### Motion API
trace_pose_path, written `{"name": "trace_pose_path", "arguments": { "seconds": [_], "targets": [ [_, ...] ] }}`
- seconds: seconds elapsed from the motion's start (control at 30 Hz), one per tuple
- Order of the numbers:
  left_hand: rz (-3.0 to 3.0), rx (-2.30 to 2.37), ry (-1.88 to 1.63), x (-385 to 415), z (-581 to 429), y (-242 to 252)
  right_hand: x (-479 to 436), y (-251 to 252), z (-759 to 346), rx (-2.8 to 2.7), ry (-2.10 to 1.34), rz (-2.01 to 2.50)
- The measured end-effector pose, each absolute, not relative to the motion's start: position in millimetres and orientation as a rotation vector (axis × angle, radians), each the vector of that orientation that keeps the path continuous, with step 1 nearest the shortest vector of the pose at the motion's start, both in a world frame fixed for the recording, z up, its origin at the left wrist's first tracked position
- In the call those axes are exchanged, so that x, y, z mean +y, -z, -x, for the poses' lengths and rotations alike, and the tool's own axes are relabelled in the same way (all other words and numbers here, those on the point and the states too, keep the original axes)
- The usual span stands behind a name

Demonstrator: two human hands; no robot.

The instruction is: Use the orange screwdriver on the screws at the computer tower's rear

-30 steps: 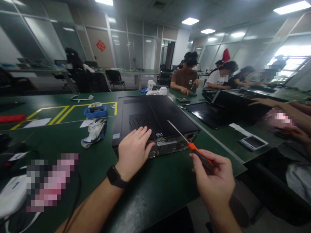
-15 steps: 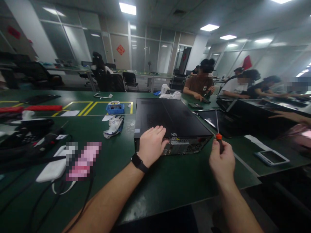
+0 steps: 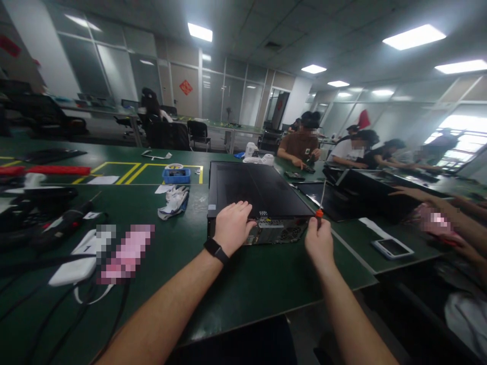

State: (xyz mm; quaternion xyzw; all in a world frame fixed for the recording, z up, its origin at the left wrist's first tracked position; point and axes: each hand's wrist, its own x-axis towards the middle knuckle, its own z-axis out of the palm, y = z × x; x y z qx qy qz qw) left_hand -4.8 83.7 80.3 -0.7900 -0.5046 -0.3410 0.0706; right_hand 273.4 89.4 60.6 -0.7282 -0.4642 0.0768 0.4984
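Note:
A black desktop computer case lies flat on the green table, its rear panel facing me. My left hand rests on the case's near left corner, fingers spread over the top edge; a dark watch sits on that wrist. My right hand is closed around the orange handle of a screwdriver, whose thin shaft points up beside the case's near right corner.
White work gloves and a blue parts tray lie left of the case. Cables, a white device and dark tools crowd the left. A second open case and a small tablet sit right. Several people work further along.
My right hand has swung the screwdriver from slanting over the case to upright, and moved in close to the case's near right corner. The left hand stays on the case.

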Motion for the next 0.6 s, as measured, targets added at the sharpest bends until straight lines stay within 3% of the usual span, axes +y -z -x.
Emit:
{"name": "trace_pose_path", "arguments": {
  "seconds": [0.4, 0.6],
  "targets": [
    [2.396, -1.475, 1.022, 73, 19, -81, 110, -72, -291, -1.127, -0.263, 1.818],
    [2.057, -1.908, 1.296, 63, 59, -71, 123, -71, -289, -1.035, -0.258, 1.851]
  ]
}}
